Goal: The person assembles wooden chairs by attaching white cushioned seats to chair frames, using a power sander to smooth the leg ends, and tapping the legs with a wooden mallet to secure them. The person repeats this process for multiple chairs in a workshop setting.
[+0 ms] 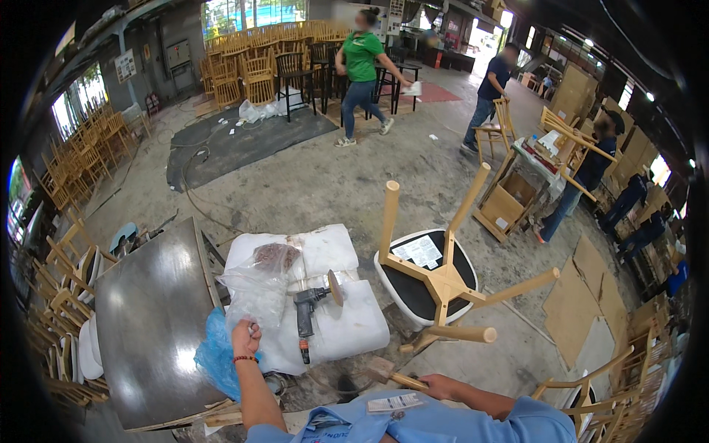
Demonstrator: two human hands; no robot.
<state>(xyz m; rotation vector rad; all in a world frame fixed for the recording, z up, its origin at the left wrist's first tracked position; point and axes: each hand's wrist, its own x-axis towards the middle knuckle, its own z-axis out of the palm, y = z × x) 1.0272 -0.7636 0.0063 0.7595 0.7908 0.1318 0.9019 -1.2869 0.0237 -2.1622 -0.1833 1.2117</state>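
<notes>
My left hand (246,337) is closed at the lower edge of a clear plastic bag (255,299), its fingers curled on the film. Small brownish pieces (276,256) show at the bag's far end. Beneath lies a padded white surface (351,336). On it, right of the bag, rests a pistol-shaped power tool (304,314) with a round disc. My right hand (441,386) grips the wooden handle of a mallet (381,368) close to my body. Ahead on the right, an upturned chair (445,284) has its pale wooden legs pointing up.
Left stands a dark, shiny table (151,310); a blue plastic bag (218,358) hangs at its edge. Stacked chairs fill both sides and the back. One person in green (362,59) walks across; another (487,88) handles a chair. A cardboard box (506,203) sits at right.
</notes>
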